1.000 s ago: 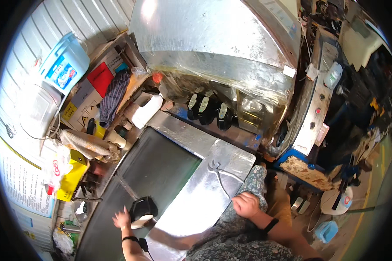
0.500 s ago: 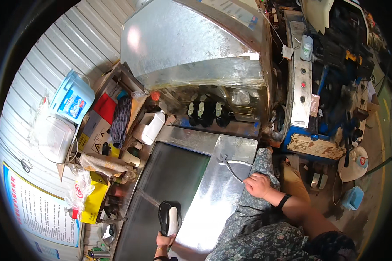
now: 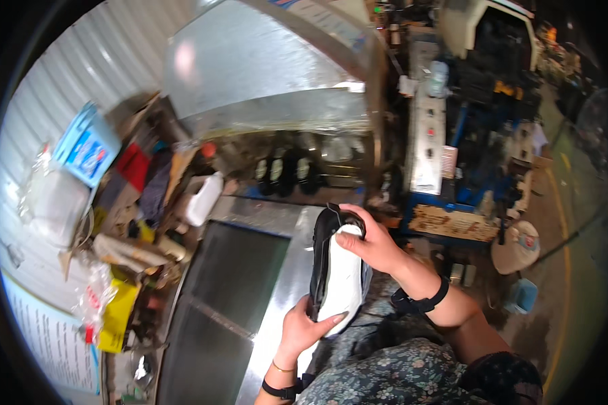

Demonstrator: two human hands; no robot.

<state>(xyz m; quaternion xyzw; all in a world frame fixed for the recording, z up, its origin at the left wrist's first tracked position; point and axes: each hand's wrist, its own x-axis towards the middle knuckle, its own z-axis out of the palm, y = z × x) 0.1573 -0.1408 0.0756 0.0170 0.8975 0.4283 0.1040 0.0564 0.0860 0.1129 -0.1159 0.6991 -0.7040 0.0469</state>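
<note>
A black shoe (image 3: 343, 273) with a white underside turned up is between my two hands, above the shiny metal plate (image 3: 277, 341) in front of my lap. My left hand (image 3: 302, 331) grips its near end, thumb over the white face. At the far end, my right hand (image 3: 373, 244) is closed round the black upper, its thumb pressing on the white surface. The fingers under the shoe are partly hidden. The pincers seen earlier do not show clearly now.
A dark conveyor belt (image 3: 213, 277) runs left of the plate, under a metal hood (image 3: 263, 67). Several black shoes (image 3: 277, 175) stand in the hood's opening. A cluttered shelf with a yellow box (image 3: 118, 314) lines the left. A machine with a control panel (image 3: 427, 121) stands right.
The shoe has come up off the belt, to the right, in my left hand. My right hand has left the pincers' handle and taken hold of the shoe's far end. The view has shifted.
</note>
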